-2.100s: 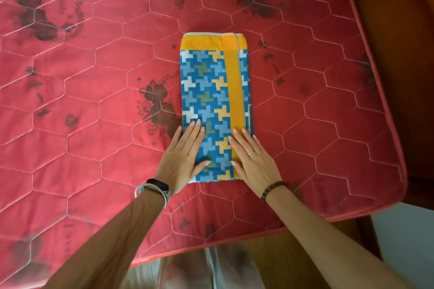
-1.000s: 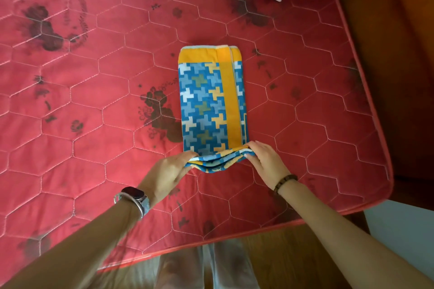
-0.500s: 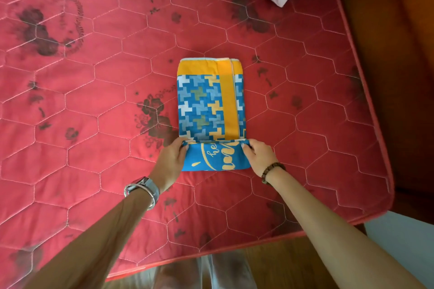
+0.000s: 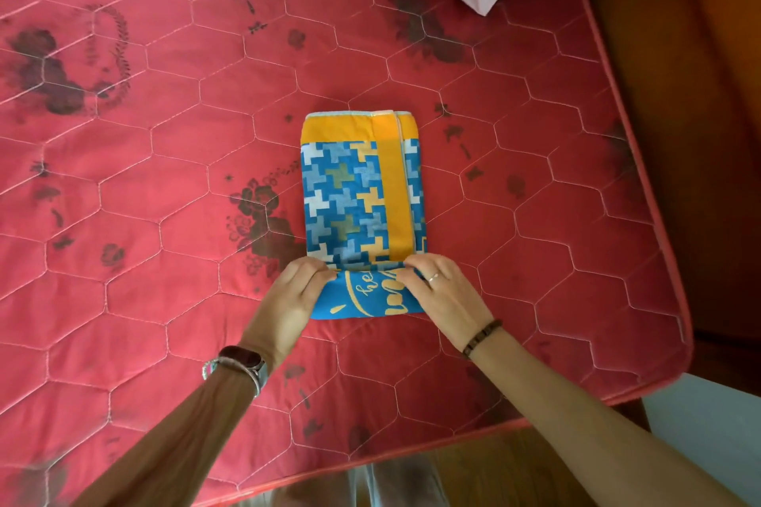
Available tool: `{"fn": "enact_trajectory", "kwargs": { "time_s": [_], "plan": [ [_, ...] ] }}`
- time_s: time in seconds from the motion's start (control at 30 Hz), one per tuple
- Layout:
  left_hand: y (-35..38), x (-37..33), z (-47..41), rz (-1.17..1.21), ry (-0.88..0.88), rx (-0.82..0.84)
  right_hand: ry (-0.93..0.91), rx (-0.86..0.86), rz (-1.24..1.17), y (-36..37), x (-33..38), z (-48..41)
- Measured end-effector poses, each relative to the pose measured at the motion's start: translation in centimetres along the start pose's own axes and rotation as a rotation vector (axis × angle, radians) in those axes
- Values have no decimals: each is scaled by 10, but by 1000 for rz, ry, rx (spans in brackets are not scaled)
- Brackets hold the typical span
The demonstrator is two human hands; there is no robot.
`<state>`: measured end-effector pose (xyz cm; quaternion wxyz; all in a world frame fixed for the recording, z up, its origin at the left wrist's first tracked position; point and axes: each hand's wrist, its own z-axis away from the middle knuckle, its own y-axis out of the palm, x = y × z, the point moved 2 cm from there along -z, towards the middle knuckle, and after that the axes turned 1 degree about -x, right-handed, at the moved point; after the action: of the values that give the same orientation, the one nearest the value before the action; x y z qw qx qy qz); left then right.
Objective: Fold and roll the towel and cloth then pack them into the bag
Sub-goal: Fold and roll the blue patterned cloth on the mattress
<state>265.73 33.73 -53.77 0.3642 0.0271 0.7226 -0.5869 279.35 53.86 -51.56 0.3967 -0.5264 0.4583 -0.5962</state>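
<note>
Fingers (image 4: 313, 265) of left hand (image 4: 293, 294) and right hand (image 4: 447, 294) pinch the turned-over, lettered end of the blue-orange towel (image 4: 348, 198).

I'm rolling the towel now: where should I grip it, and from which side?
Grip the towel by its turned-over near end, at both side corners, coming from the near edge of the mattress. It lies as a long flat strip pointing away, so the roll runs straight forward.
</note>
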Motion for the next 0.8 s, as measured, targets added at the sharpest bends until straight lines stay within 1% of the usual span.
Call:
{"fn": "enact_trajectory", "kwargs": {
  "time_s": [0.07,0.17,0.23,0.3,0.37,0.43,0.47,0.53,0.6,0.67,0.8],
  "plan": [
    [-1,5,2,-52,59,75,-59,65,-26,1,4,4],
    [-6,10,9,-128,138,221,-28,178,-78,4,1,17],
    [-9,12,13,-145,149,297,-38,251,-116,5,0,25],
    [-8,12,13,-169,145,344,-16,276,-144,9,-2,27],
    [-5,11,10,-171,140,326,51,246,-185,10,-3,23],
    [-4,10,9,-127,107,289,155,254,-247,9,-1,17],
    [-3,10,10,-104,77,287,183,240,-308,8,0,14],
    [-3,10,13,-56,33,272,204,223,-357,9,-4,13],
    [-3,10,15,41,-6,245,156,230,-349,6,-8,15],
    [-4,11,13,148,-38,196,153,230,-388,4,-16,19],
    [-13,10,5,347,-138,119,343,191,-567,-8,-17,12]
  ]
}}
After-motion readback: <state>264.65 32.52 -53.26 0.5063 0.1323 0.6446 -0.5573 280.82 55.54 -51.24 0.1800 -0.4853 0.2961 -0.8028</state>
